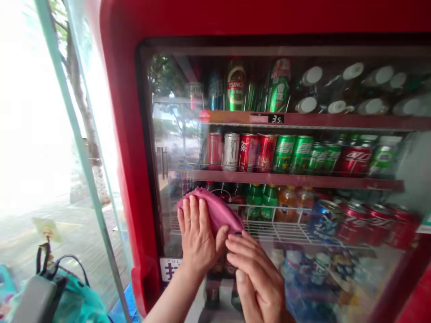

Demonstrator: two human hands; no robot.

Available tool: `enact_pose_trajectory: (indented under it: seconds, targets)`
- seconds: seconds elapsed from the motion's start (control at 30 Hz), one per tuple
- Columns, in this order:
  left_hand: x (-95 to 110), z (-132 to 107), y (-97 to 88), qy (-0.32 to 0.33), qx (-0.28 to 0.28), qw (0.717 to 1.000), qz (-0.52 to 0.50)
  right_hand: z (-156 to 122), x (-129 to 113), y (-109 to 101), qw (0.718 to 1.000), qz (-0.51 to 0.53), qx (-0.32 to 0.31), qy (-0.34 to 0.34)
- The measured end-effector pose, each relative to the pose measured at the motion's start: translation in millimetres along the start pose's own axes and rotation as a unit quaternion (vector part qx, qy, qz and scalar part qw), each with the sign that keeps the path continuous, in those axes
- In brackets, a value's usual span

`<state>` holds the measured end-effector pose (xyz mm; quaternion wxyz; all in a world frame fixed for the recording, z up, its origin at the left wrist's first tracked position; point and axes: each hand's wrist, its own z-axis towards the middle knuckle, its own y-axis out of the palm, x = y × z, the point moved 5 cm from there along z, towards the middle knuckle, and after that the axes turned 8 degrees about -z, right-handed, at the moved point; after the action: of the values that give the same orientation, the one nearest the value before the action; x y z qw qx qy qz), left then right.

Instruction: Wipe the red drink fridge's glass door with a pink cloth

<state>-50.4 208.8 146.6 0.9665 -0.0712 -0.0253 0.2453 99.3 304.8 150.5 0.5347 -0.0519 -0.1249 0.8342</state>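
A pink cloth [218, 208] lies against the glass door [173, 134] of a red drinks cooler [117, 89], left of the pane's middle and in its lower half, in front of the wire shelf [283, 231]. The left hand [198, 242] is spread flat over it, fingers extended together and thumb apart along its lower edge. The right hand [261, 273] is half curled just beside the cloth's lower right corner, with nothing visible in it; whether it touches the cloth cannot be told. Work on the pane appears under way rather than finished: the cloth covers only a small patch, and reflections and blur hide which parts are done and which are left.
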Motion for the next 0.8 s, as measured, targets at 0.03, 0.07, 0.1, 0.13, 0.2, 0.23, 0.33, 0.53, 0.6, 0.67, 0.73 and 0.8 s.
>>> enact_pose_trajectory:
  seconds: [0.03, 0.07, 0.1, 0.13, 0.2, 0.23, 0.33, 0.53, 0.6, 0.67, 0.73, 0.8]
  targets:
    - [-4.7, 17.5, -2.6, 0.000, 0.006, 1.000, 0.004, -3.3, -2.0, -3.8, 1.000, -0.024, 0.003, -0.013]
    - [-10.2, 37.5, -5.8, -0.002, 0.006, 1.000, 0.004, -4.9, -2.8, -8.3, 0.998, -0.051, 0.008, -0.020]
    - [-15.5, 58.8, -11.1, 0.000, 0.015, 1.000, 0.007, -5.1, -2.5, -13.3, 0.997, -0.077, 0.014, -0.020]
    - [-20.5, 80.4, -17.0, 0.000, 0.024, 1.000, 0.009, -4.2, -1.1, -18.7, 0.995, -0.098, 0.020, -0.013]
    - [-27.3, 118.8, -27.8, -0.003, 0.031, 0.999, 0.016, -1.8, 3.1, -29.2, 0.992, -0.124, 0.029, 0.010]
    - [-27.9, 133.1, -32.3, -0.004, 0.030, 0.999, 0.025, -1.5, 5.2, -33.7, 0.991, -0.131, 0.032, 0.019]
    - [-18.7, 144.1, -37.8, -0.024, 0.000, 0.999, 0.037, -6.7, 10.8, -41.1, 0.988, -0.145, 0.031, 0.033]
    - [16.4, 42.6, -20.4, -0.073, -0.038, 0.996, -0.031, -32.1, 22.1, -39.0, 0.992, -0.123, 0.029, 0.026]
    - [13.6, 13.6, -12.9, -0.082, -0.039, 0.995, -0.035, -39.4, 25.0, -37.3, 0.993, -0.112, 0.029, 0.021]
    - [2.5, 8.4, -10.7, -0.072, -0.020, 0.997, -0.019, -46.2, 28.7, -36.1, 0.993, -0.106, 0.027, 0.035]
    - [-11.7, 28.1, -13.0, -0.055, 0.007, 0.998, 0.006, -52.8, 32.7, -36.3, 0.992, -0.103, 0.031, 0.060]
    - [-21.4, 64.5, -16.9, -0.034, 0.028, 0.999, 0.022, -58.1, 36.5, -38.2, 0.990, -0.105, 0.038, 0.082]
